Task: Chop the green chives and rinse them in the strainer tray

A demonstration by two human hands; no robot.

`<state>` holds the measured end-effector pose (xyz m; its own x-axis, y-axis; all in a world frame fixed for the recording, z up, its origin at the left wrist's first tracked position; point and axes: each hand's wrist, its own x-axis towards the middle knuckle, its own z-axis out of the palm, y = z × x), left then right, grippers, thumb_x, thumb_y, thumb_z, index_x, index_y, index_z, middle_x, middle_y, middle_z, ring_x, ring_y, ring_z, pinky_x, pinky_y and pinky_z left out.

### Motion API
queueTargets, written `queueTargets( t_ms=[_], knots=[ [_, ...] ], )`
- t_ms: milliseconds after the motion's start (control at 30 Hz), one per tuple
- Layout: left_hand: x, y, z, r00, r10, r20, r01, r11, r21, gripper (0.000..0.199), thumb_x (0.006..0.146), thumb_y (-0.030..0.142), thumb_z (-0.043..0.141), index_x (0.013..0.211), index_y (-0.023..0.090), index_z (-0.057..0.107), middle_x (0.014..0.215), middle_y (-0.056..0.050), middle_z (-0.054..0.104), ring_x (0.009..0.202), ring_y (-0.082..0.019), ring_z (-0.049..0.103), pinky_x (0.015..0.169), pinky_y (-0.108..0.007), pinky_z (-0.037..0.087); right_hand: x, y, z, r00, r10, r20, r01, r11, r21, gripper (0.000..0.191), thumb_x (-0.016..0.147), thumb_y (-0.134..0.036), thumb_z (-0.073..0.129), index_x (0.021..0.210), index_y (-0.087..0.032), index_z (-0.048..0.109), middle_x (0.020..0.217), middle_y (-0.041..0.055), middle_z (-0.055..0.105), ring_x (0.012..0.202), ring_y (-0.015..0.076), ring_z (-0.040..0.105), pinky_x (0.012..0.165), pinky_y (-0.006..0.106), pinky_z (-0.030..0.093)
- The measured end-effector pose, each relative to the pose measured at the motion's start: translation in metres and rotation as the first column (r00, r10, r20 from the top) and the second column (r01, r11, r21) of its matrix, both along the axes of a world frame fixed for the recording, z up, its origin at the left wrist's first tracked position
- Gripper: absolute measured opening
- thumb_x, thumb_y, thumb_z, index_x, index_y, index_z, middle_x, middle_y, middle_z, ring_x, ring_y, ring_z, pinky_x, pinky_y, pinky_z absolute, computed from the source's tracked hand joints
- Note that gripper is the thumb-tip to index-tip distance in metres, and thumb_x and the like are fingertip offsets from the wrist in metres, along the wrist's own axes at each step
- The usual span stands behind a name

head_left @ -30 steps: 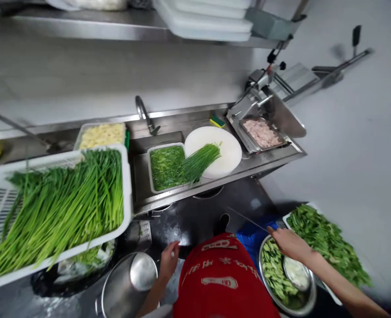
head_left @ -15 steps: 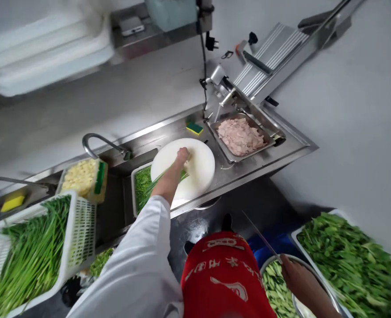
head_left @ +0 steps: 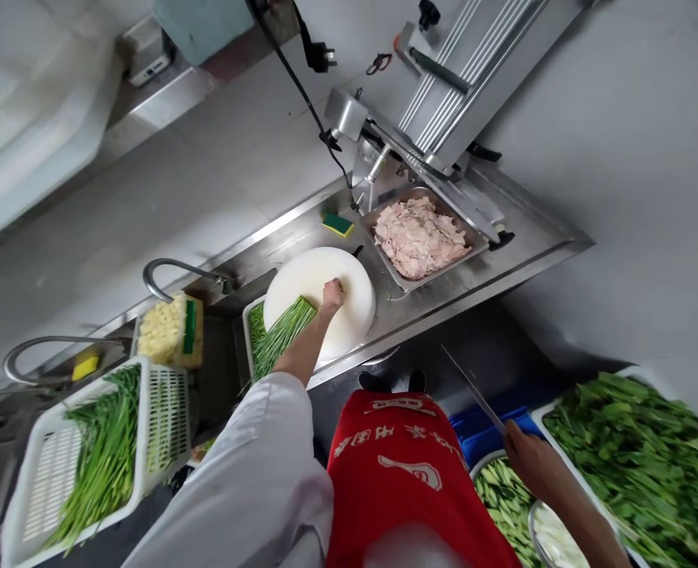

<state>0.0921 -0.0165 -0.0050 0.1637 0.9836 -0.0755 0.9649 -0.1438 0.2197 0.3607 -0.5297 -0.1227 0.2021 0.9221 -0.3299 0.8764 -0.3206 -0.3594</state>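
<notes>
My left hand (head_left: 333, 295) is closed over the round white cutting board (head_left: 357, 312); whether anything is inside its fingers is hidden. A bundle of green chives (head_left: 289, 327) lies across the board's left side, next to my left wrist, the cut ends lined up. Under the board's left edge is a white basket with more greens (head_left: 256, 319). Low on the right, my right hand (head_left: 520, 450) grips a knife (head_left: 472, 386), its blade seen nearly edge-on and held away from the board, above a container of sliced green vegetable (head_left: 502, 493).
A steel tray of sliced pale meat (head_left: 419, 237) sits beside a slicing machine (head_left: 443, 102). A green-yellow sponge (head_left: 337, 224) lies behind the board. To the left are a basket of chives (head_left: 103, 457), a tub of pale cubes (head_left: 162, 331) and a tap (head_left: 188, 272). Leafy greens (head_left: 644, 450) fill a bin at right.
The view has shifted. My left hand has moved slightly forward of the chives, which now show more fully on the board. The knife remains in my right hand, out to the side.
</notes>
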Motion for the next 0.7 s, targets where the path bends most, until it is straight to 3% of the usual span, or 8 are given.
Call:
queueTargets(
  t_ms=[300,400,500,567,700],
  knots=[
    [-0.008,-0.015,-0.015,0.945,0.048,0.322,-0.051,0.999,0.0,0.024,0.07,0.004,0.066,0.091,0.014,0.072,0.082,-0.007,0.073,0.084,-0.018,0.067,0.084,-0.027,0.049,0.013,0.032,0.008,0.998,-0.001,-0.071,-0.004,0.998,-0.067,0.017,0.103,-0.023,0.034,0.096,-0.02,0.048,0.072,0.0096,0.071,0.066,0.0247,0.07,0.057,0.031,0.016],
    [-0.011,-0.019,-0.013,0.881,0.09,0.465,-0.092,0.996,-0.019,0.011,0.079,0.015,0.063,0.087,0.013,0.07,0.075,-0.004,0.069,0.071,-0.015,0.063,0.07,-0.024,0.05,0.018,0.029,0.003,0.995,-0.016,-0.1,0.01,0.998,-0.061,0.016,0.102,-0.024,0.035,0.092,-0.021,0.047,0.07,0.0088,0.07,0.065,0.0243,0.069,0.056,0.031,0.017],
    [-0.013,-0.024,-0.005,0.805,0.097,0.586,-0.077,0.995,-0.059,0.018,0.091,0.023,0.05,0.088,0.013,0.065,0.077,-0.004,0.066,0.062,-0.01,0.058,0.057,-0.02,0.046,0.023,0.021,-0.004,0.995,-0.02,-0.095,0.016,0.999,-0.041,0.016,0.101,-0.023,0.034,0.094,-0.019,0.049,0.071,0.0111,0.071,0.065,0.0261,0.069,0.056,0.031,0.018],
    [-0.011,-0.029,0.002,0.774,0.078,0.628,-0.034,0.996,-0.082,0.022,0.095,0.02,0.042,0.091,0.014,0.063,0.083,-0.006,0.066,0.064,-0.008,0.058,0.057,-0.018,0.046,0.026,0.016,-0.007,0.995,-0.024,-0.093,0.021,0.999,-0.033,0.017,0.101,-0.023,0.034,0.098,-0.018,0.05,0.072,0.0122,0.071,0.065,0.0274,0.07,0.056,0.031,0.019],
    [0.014,-0.047,0.0,0.826,0.035,0.563,0.057,0.988,-0.145,0.035,0.097,0.011,0.027,0.089,0.016,0.061,0.086,-0.007,0.067,0.069,-0.009,0.061,0.061,-0.019,0.05,0.03,0.01,-0.009,0.992,-0.055,-0.111,0.051,0.998,-0.035,0.017,0.1,-0.025,0.035,0.096,-0.018,0.05,0.07,0.0118,0.071,0.062,0.0268,0.069,0.056,0.03,0.021]
  ],
)
